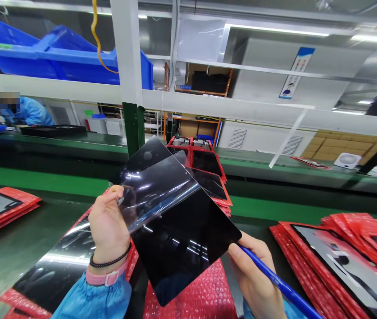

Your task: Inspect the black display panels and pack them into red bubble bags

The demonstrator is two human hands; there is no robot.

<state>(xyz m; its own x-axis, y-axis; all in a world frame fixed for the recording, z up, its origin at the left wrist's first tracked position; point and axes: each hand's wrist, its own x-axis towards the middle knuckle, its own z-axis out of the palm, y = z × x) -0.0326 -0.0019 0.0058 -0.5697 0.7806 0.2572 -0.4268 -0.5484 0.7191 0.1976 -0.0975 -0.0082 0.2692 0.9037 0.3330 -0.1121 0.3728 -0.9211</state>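
A glossy black tablet screen panel is held up tilted in the middle of the head view. My right hand pinches its right corner between thumb and fingers, and a blue pen lies in the same hand. My left hand is closed on the edge of a clear protective film, which is curled back over the panel's upper left part. Red bubble wrap lies below the panel, and another dark panel rests on red wrap beneath my left arm.
Stacks of red bubble-wrap sleeves with panels lie at the right, others at the left. More wrapped panels run back across a green conveyor. Blue bins sit on the shelf above. A co-worker in blue is at far left.
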